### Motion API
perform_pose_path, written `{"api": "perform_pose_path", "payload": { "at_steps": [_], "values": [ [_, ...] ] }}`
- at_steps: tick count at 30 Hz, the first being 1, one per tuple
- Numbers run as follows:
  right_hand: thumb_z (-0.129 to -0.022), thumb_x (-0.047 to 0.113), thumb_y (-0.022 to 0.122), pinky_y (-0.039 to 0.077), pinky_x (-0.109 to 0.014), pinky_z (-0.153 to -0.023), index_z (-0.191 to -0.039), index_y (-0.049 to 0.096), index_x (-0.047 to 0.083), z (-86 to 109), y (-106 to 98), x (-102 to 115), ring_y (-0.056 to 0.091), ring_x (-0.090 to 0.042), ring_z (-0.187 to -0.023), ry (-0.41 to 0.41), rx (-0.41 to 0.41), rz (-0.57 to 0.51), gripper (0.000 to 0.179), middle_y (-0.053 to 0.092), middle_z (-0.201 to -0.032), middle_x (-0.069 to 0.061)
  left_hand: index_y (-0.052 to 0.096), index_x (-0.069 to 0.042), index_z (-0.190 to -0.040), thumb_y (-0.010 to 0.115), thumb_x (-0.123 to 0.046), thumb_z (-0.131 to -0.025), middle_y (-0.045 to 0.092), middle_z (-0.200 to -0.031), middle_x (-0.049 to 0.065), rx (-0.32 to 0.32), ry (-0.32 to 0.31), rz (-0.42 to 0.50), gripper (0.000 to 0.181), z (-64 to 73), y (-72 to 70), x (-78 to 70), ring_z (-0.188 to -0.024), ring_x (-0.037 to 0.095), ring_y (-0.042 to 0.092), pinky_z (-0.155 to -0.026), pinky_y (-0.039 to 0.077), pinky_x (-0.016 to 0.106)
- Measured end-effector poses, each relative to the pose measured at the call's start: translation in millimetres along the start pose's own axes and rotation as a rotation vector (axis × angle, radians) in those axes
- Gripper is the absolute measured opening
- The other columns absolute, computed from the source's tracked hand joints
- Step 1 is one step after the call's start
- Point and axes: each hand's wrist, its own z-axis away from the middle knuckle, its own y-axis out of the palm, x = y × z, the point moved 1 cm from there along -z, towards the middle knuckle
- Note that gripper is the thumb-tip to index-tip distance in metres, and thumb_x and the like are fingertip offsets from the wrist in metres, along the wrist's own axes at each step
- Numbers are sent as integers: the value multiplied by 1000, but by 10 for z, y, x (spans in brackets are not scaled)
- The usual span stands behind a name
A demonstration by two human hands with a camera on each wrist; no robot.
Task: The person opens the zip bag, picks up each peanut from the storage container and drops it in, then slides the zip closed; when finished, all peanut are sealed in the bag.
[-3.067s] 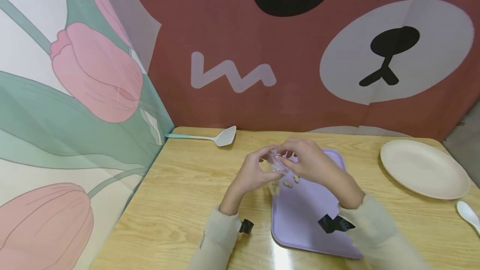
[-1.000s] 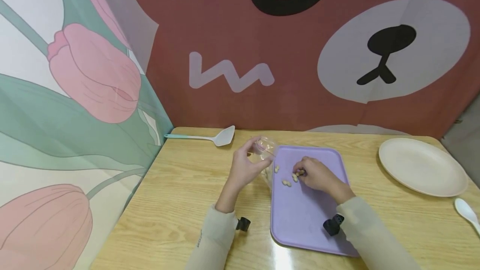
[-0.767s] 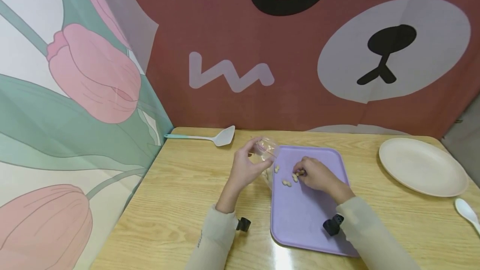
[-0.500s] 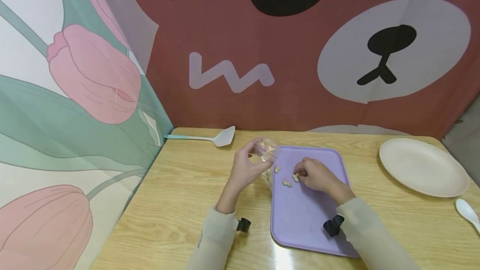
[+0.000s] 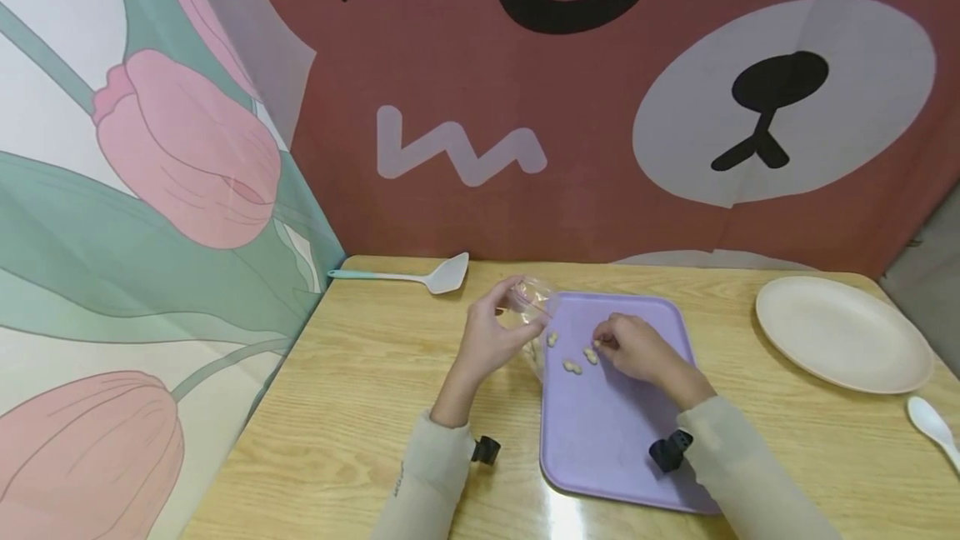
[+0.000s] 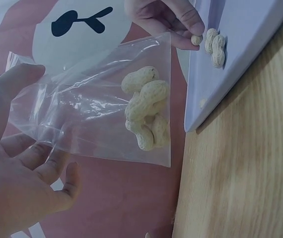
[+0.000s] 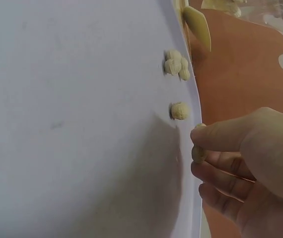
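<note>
My left hand (image 5: 491,332) holds a clear zip bag (image 6: 87,106) by its top, thumb on one side and fingers on the other. Several unshelled peanuts (image 6: 144,101) lie at the bottom of the bag, which hangs beside the left edge of a purple tray (image 5: 622,440). Over the tray, my right hand (image 5: 637,348) pinches one peanut (image 7: 199,152) between thumb and fingertips. On the tray's left part lie loose peanuts (image 5: 572,367), with another peanut (image 5: 591,355) just left of the right fingertips and one more peanut (image 5: 552,339) near the rim.
A white spatula (image 5: 448,275) with a turquoise handle lies at the back left of the wooden table (image 5: 360,407). To the right are a large cream plate (image 5: 840,336) and a white spoon (image 5: 930,421). A printed cloth (image 5: 465,215) hangs behind the table.
Both hands were together at the bag's mouth about three seconds ago; the right has since come over the tray. In the last half second it shifted slightly right, away from the loose peanuts.
</note>
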Motion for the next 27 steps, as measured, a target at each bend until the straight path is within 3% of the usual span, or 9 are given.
{"api": "perform_pose_path", "payload": {
  "at_steps": [10, 27],
  "values": [
    [-85, -2, 72, 53, -42, -72, -91, 73, -1, 40, -100, 72, 61, -19, -77, -14, -10, -2, 7, 62, -81, -2, 61, -5, -131, 82, -22, -78, 68, -92, 0, 12, -17, 12, 60, 18, 19, -3, -90, 15, 61, -82, 46, 38],
    [-83, -2, 74, 54, -39, -68, -92, 74, 0, -42, -498, 474, 62, -21, -77, -137, -104, 78, 9, 62, -82, -4, 61, -4, -130, 82, -18, -76, 69, -94, 4, 18, 3, 13, 59, 0, 1, -29, -90, 17, 62, -82, 46, 38]
  ]
}}
